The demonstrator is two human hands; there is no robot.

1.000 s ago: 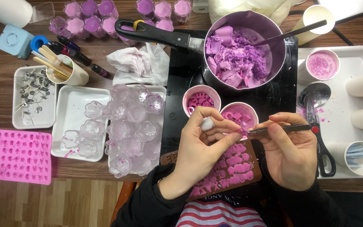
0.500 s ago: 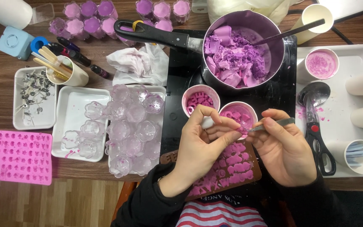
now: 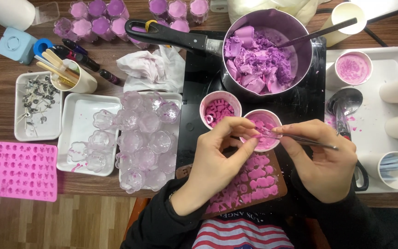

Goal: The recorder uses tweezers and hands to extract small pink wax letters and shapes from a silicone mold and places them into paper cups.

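Note:
My right hand (image 3: pixel 323 159) grips thin metal tweezers (image 3: pixel 300 139), whose tips reach over a small white cup (image 3: pixel 264 130) with pink wax pieces inside. My left hand (image 3: pixel 217 154) has its fingertips pinched together at the tweezer tips, just over that cup's rim; whether it pinches a small pink piece I cannot tell. Beneath both hands lies a brown mould (image 3: pixel 249 182) filled with pink wax shapes. A second white cup (image 3: pixel 219 109) of pink letter shapes stands just beyond my left hand.
A steel pot (image 3: pixel 266 55) of purple wax chunks sits on a black hotplate (image 3: pixel 196 106). Clear flower-shaped holders (image 3: pixel 146 138) fill white trays at left, beside a pink silicone mould (image 3: pixel 21 171) and a wick tray (image 3: pixel 35 110). A white tray (image 3: pixel 374 120) with cups and a spoon (image 3: pixel 344 106) lies right.
Both hands have shifted slightly up toward the small cup. The tweezer tips moved left to meet my left fingertips, and the small white piece my left hand showed earlier is out of sight.

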